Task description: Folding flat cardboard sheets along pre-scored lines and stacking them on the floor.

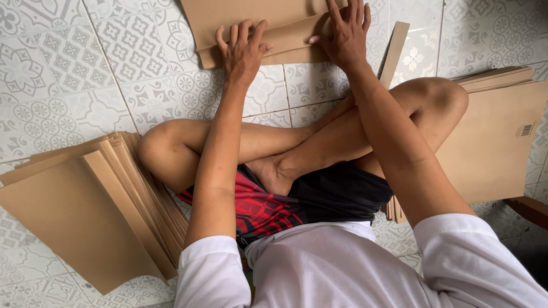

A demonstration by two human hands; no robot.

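Note:
A flat brown cardboard sheet (pixel 257 23) lies on the patterned tile floor in front of my crossed legs. My left hand (pixel 242 51) presses flat on its near folded edge, fingers spread. My right hand (pixel 342 34) presses down on the same sheet further right, fingers apart over a fold line. Both hands rest on the cardboard rather than gripping it.
A fanned stack of brown cardboard sheets (pixel 85 211) lies at my left knee. Another stack (pixel 496 137) sits by my right knee. A narrow cardboard strip (pixel 394 51) lies beside the right hand. A wooden edge (pixel 528 208) shows at the right.

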